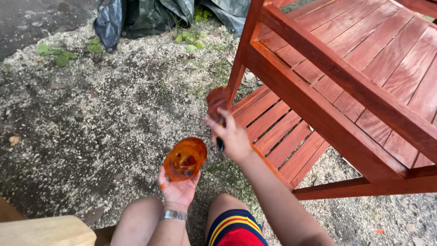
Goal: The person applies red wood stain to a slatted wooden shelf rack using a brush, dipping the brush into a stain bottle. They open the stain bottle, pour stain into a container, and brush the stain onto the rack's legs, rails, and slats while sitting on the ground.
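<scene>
Staining the large red-brown slatted wooden furniture frame [346,86], so load the brush lightly and stroke along the grain. Sawdust-strewn ground [91,114] lies below, a crumpled dark tarp [145,16] behind, a pale wood block [45,230] near the knee. Left hand [178,191] cups the orange stain-smeared plastic cup [185,159]; right hand [234,136] grips the stained brush [218,102] beside the frame's leg, which crowds the lower slats.

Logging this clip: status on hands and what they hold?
Left hand cupping orange-stained cup. Right hand gripping stained brush, raised beside red wooden furniture. Nothing between brush and wood.
</scene>
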Action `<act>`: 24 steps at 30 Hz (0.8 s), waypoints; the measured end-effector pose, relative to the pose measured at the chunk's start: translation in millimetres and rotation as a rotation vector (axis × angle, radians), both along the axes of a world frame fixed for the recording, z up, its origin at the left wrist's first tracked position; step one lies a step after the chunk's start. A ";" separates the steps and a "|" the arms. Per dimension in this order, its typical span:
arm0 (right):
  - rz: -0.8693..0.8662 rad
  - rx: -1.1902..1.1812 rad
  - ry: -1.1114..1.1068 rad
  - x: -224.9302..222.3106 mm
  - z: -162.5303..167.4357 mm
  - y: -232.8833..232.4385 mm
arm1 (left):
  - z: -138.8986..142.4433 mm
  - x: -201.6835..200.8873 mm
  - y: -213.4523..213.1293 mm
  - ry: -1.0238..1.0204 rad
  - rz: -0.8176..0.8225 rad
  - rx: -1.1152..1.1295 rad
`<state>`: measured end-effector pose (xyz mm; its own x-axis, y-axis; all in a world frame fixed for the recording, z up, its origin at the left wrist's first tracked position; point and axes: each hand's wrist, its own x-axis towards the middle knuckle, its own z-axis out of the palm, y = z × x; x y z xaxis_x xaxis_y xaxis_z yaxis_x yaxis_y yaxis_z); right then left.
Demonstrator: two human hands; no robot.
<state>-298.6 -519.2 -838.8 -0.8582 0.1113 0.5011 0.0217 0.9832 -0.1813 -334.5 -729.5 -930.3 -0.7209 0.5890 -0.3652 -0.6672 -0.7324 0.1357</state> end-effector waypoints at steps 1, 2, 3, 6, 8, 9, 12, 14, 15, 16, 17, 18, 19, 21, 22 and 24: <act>-0.009 0.051 -0.032 -1.1 2.8 8.7 | -0.1 -0.1 -1.2 -0.005 0.020 -0.003; -0.017 0.104 -0.056 -5.1 3.3 18.8 | -0.7 -1.1 -1.6 -0.003 0.039 -0.006; -0.028 0.158 -0.078 -9.9 -0.5 26.4 | -0.9 -1.6 -1.8 0.001 0.058 -0.006; -0.015 0.243 -0.124 -13.5 -31.1 37.7 | -1.7 -2.7 -0.6 0.005 0.044 -0.045; -0.040 0.200 -0.221 -21.0 -56.2 38.1 | -1.8 -3.9 -0.4 -0.014 0.047 -0.046; -0.055 0.174 -0.270 -23.2 -68.1 35.7 | -1.5 -4.0 -1.3 -0.023 0.046 -0.052; -0.039 0.161 -0.306 -28.1 -86.0 27.3 | -0.4 -4.5 -5.0 -0.033 0.053 -0.086; -0.043 0.095 -0.351 -29.2 -79.0 23.7 | 1.5 -4.3 -6.7 -0.027 0.054 -0.075; -0.046 0.065 -0.375 -29.2 -69.8 22.8 | 2.7 -4.5 -7.1 -0.025 0.054 -0.067; -0.048 0.088 -0.327 -26.5 -57.6 23.6 | 3.8 -4.1 -6.8 -0.020 0.052 -0.053; -0.051 0.113 -0.278 -23.6 -43.0 25.5 | 4.9 -4.0 -6.5 -0.013 0.048 -0.038; -0.051 0.135 -0.224 -24.0 -28.1 26.1 | 6.0 -4.2 -6.3 -0.002 0.047 -0.026; -0.051 0.150 -0.146 -25.5 -12.1 29.4 | 6.8 -3.9 -5.6 0.001 0.046 -0.022; -0.057 0.171 -0.007 -21.5 13.0 34.1 | 7.9 -2.7 -5.0 -0.011 0.036 -0.025; -0.053 0.182 0.017 -19.2 19.1 33.4 | 9.5 -0.8 -5.7 -0.024 0.027 -0.029; -0.038 0.212 0.090 -17.9 22.5 34.9 | 8.8 -0.9 -5.5 -0.025 0.019 -0.029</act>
<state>-316.4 -484.3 -816.2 -0.8063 0.0267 0.5909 0.0524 0.9983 0.0264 -335.4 -735.0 -921.5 -0.7226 0.5640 -0.3998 -0.6563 -0.7414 0.1403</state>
